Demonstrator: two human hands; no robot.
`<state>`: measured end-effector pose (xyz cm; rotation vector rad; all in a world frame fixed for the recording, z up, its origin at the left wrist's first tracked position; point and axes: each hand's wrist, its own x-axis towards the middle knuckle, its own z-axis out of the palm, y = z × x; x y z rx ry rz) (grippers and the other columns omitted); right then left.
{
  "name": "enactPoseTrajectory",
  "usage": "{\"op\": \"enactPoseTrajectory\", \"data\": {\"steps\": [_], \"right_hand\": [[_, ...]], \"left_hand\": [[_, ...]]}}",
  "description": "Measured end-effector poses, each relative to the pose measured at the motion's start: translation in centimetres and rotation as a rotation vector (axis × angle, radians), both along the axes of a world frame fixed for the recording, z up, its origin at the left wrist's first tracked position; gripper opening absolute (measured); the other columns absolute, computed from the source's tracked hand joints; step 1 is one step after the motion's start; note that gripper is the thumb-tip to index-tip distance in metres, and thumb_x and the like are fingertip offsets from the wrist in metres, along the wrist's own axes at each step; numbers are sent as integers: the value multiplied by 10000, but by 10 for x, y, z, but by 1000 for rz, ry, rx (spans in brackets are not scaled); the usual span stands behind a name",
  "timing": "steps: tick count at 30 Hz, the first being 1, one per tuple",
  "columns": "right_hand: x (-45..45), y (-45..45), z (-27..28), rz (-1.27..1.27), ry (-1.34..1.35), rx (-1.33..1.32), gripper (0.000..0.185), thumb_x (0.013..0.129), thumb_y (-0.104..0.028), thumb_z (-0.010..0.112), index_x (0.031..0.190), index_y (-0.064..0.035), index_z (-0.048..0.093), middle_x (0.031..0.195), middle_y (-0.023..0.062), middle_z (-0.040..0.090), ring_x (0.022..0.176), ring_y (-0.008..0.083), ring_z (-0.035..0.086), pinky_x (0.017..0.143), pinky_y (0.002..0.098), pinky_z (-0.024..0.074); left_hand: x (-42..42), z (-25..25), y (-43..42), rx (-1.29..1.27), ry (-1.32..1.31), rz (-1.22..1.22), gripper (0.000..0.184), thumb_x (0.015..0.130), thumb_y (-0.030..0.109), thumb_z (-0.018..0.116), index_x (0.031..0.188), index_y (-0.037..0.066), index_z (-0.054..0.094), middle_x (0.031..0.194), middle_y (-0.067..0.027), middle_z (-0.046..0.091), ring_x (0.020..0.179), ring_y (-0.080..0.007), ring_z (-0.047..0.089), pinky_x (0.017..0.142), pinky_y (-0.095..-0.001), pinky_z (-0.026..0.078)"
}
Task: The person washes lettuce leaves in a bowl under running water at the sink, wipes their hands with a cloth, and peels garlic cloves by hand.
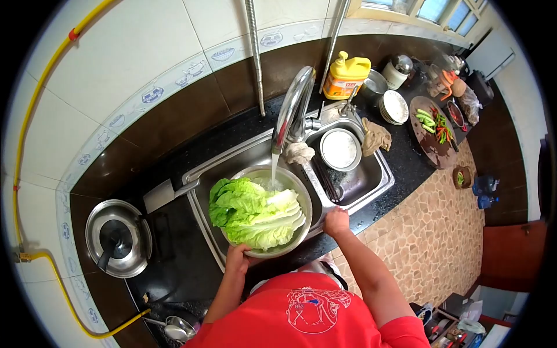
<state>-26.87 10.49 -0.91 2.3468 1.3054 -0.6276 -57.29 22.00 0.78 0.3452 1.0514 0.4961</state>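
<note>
Green lettuce (pixel 255 211) fills a metal basin (pixel 303 185) in the larger sink bowl. Water runs from the faucet (pixel 287 113) into the basin. My left hand (pixel 238 258) is at the basin's near left rim, fingers wrapped round its edge. My right hand (pixel 336 221) rests closed on the sink's front edge, near the divider; whether anything is inside it is hidden. In the smaller sink bowl (pixel 368 180) are a white bowl (pixel 340 149) and dark chopsticks (pixel 328 181).
A cleaver (pixel 165 194) lies left of the sink, near a metal pan (pixel 96 238). Behind the sink stand a yellow jug (pixel 346 77) and stacked bowls (pixel 394 107). Cut vegetables lie on a round board (pixel 432 148) at the right. A cloth (pixel 376 137) hangs by the sink.
</note>
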Motion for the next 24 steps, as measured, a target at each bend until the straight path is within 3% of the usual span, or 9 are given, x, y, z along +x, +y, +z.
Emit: {"op": "enactPoseTrajectory", "data": {"steps": [2,9,11,17,24], "right_hand": [[-1,-2,-5,-17,-49,42,298,742,-237,541,946,-57,661,1071,186,585,1034,295,534,870,395,383],[0,-5,-7,41,-64,67,288,740,-202,503,911,-20,646,979,155,601,954,266,567,814,404,424],[0,-5,-13,-5,-41,23,302,756,-213,515,969,-51,656,1109,206,565,1042,303,533,876,401,376],[-2,-3,-2,3,-25,19,314,756,-209,515,977,-27,646,1111,207,563,1046,301,529,864,399,384],[-3,-5,-11,-10,-45,38,349,767,-207,499,1011,14,615,1121,220,549,1039,303,526,869,392,381]], "left_hand": [[0,-1,0,58,-26,-21,599,671,-41,451,1259,5,345,1146,-185,506,965,-361,566,724,-523,529],[-1,-8,-5,86,-37,33,609,661,-59,436,1259,8,347,1165,-184,490,997,-359,550,721,-515,533],[-3,-14,-4,86,-38,15,616,658,-60,435,1263,9,343,1169,-183,487,994,-357,552,718,-516,533],[0,0,-2,59,-30,-16,624,654,-58,439,1266,11,340,1155,-186,492,979,-355,558,717,-501,537],[-6,-19,-5,91,-28,-16,623,654,-55,443,1264,20,343,1144,-175,498,959,-346,566,704,-475,545]]}}
